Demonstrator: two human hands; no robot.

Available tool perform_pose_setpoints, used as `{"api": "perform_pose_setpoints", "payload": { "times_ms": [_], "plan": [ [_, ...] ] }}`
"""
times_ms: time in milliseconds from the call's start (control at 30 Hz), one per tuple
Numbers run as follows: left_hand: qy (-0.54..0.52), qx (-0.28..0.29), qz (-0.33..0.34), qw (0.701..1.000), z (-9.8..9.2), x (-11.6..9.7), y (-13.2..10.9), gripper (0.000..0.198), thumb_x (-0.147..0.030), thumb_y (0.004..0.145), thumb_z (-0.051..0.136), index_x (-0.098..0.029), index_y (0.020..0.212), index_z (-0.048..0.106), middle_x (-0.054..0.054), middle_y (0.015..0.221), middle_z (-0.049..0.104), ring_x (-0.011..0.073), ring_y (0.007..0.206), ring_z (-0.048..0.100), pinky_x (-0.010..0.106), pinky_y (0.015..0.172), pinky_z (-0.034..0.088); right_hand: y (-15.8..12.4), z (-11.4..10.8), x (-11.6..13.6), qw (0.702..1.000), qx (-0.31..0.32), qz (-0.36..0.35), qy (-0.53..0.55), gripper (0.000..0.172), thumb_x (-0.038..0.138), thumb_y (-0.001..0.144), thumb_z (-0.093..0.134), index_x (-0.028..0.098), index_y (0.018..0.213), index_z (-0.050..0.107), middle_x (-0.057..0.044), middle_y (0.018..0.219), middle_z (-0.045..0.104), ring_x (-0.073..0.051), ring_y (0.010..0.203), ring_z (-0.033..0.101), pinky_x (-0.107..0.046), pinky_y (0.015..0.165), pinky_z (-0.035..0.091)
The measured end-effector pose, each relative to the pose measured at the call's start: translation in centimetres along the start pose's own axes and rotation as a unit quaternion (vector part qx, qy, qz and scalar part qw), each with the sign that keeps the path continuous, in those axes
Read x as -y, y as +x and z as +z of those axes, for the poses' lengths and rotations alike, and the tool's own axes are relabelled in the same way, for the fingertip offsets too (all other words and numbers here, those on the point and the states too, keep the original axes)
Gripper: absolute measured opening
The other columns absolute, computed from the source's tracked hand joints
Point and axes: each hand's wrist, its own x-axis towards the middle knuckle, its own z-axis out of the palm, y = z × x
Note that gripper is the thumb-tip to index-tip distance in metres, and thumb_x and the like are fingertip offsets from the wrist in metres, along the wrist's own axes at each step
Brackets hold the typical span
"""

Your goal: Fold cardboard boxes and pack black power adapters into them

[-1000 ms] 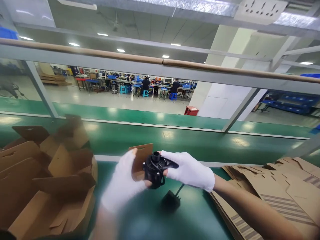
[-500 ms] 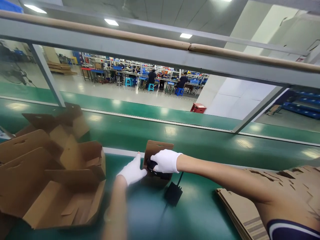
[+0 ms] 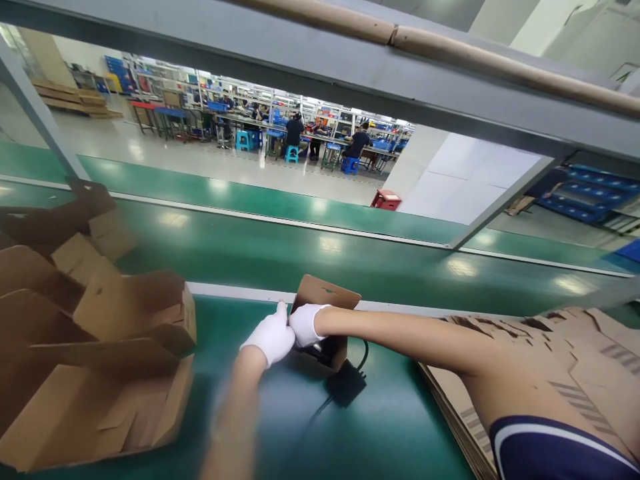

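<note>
A small open cardboard box (image 3: 327, 293) stands in front of me with its rear flap raised. My left hand (image 3: 270, 339), in a white glove, is closed at the box's left side, thumb pointing up. My right hand (image 3: 306, 325), also gloved, reaches into the left part of the box and meets the left hand; its fingers are curled and their tips hidden. Something dark with a shiny edge lies inside the box, mostly covered. A black power adapter (image 3: 346, 383) with prongs rests on the green surface by the box's front right, its black cable (image 3: 367, 353) looping up behind.
Several open cardboard boxes (image 3: 100, 393) crowd the left side. Stacked flat cartons (image 3: 545, 373) lie to the right, under my right arm. Beyond a pale strip runs a green conveyor belt (image 3: 250, 247), with a metal frame (image 3: 425, 107) across above it. People sit at far benches.
My right hand has moved left and deeper into the box, against my left hand. The box has turned slightly. My view has tilted down, and the adapter's cable now bows outward.
</note>
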Motion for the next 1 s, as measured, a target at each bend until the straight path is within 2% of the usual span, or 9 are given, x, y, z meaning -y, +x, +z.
{"api": "perform_pose_setpoints", "payload": {
  "times_ms": [200,333,467,567,667,700,833,933,1000],
  "plan": [
    [-0.008,0.016,0.027,0.999,-0.4,0.5,0.1,0.064,-0.024,0.081,0.037,-0.009,0.142,0.023,0.019,0.105,0.066,0.0295,0.088,0.065,0.034,0.071,0.046,1.1,0.5,0.2,1.000,0.004,0.004,0.029,0.035,0.028,0.074,0.064,0.007,0.102,0.068,-0.017,0.097,0.068,-0.031,0.088,0.064,-0.033,0.073,0.049],
    [0.000,0.011,0.071,0.997,-1.1,0.1,-0.9,0.059,-0.020,0.081,0.035,-0.011,0.140,0.028,0.017,0.123,0.059,0.0263,0.108,0.059,0.035,0.090,0.044,-1.4,-0.1,0.9,0.998,-0.014,0.021,0.057,0.034,0.036,0.073,0.067,0.011,0.096,0.069,-0.011,0.085,0.069,-0.026,0.075,0.065,-0.030,0.064,0.048],
    [-0.026,-0.051,0.117,0.991,-2.3,-0.2,-2.7,0.064,-0.039,0.088,0.040,-0.016,0.144,0.020,0.012,0.147,0.034,0.0251,0.134,0.034,0.039,0.109,0.030,-8.1,0.6,1.2,0.980,-0.184,0.066,0.038,0.038,0.039,0.087,0.048,0.013,0.112,0.058,-0.015,0.104,0.063,-0.028,0.087,0.061,-0.035,0.069,0.045],
    [-0.028,-0.137,0.119,0.983,-2.8,-1.0,-4.2,0.068,-0.048,0.087,0.042,-0.019,0.144,0.021,0.007,0.150,0.029,0.0240,0.138,0.026,0.044,0.113,0.025,-13.2,4.3,-0.6,0.914,-0.364,0.128,0.124,0.025,0.031,0.091,0.041,0.020,0.084,0.063,-0.004,0.083,0.064,-0.020,0.077,0.059,-0.030,0.067,0.039],
    [-0.019,-0.192,0.173,0.966,-2.2,-2.6,-5.3,0.054,-0.044,0.088,0.044,-0.023,0.137,0.037,0.004,0.142,0.042,0.0207,0.131,0.038,0.041,0.111,0.031,-15.3,10.6,-3.2,0.849,-0.321,0.244,0.342,0.029,0.034,0.089,0.042,0.018,0.074,0.062,-0.004,0.073,0.063,-0.019,0.069,0.057,-0.030,0.065,0.038],
    [-0.013,-0.199,0.204,0.959,-1.7,-3.2,-5.5,0.050,-0.042,0.088,0.044,-0.023,0.134,0.042,0.003,0.139,0.046,0.0198,0.128,0.042,0.040,0.110,0.034,-15.1,13.0,-3.7,0.812,-0.288,0.246,0.443,0.024,0.033,0.086,0.046,0.016,0.086,0.063,-0.007,0.080,0.064,-0.019,0.070,0.058,-0.030,0.066,0.039],
    [0.071,-0.182,0.261,0.945,1.2,-5.0,-5.1,0.040,-0.033,0.089,0.044,-0.018,0.126,0.050,0.006,0.133,0.053,0.0203,0.124,0.047,0.039,0.107,0.039,-11.3,20.3,-2.6,0.755,-0.208,0.160,0.601,0.044,0.027,0.076,0.055,0.013,0.117,0.054,-0.008,0.096,0.066,-0.015,0.065,0.061,-0.023,0.054,0.040],
    [0.157,-0.150,0.223,0.950,3.2,-5.4,-4.0,0.039,-0.027,0.090,0.042,-0.013,0.126,0.050,0.010,0.131,0.054,0.0227,0.123,0.048,0.040,0.106,0.040,-8.1,22.6,-0.6,0.639,-0.272,0.104,0.711,0.038,0.036,0.077,0.056,0.010,0.105,0.056,-0.006,0.080,0.064,-0.012,0.059,0.056,-0.019,0.046,0.029],
    [0.189,-0.145,0.202,0.950,4.0,-5.2,-3.2,0.039,-0.025,0.092,0.038,-0.012,0.127,0.049,0.011,0.131,0.054,0.0230,0.121,0.049,0.039,0.104,0.041,-7.4,23.5,0.1,0.608,-0.308,0.101,0.725,0.038,0.042,0.079,0.055,0.010,0.100,0.056,-0.002,0.068,0.059,-0.009,0.051,0.049,-0.019,0.044,0.023]
  ]
}}
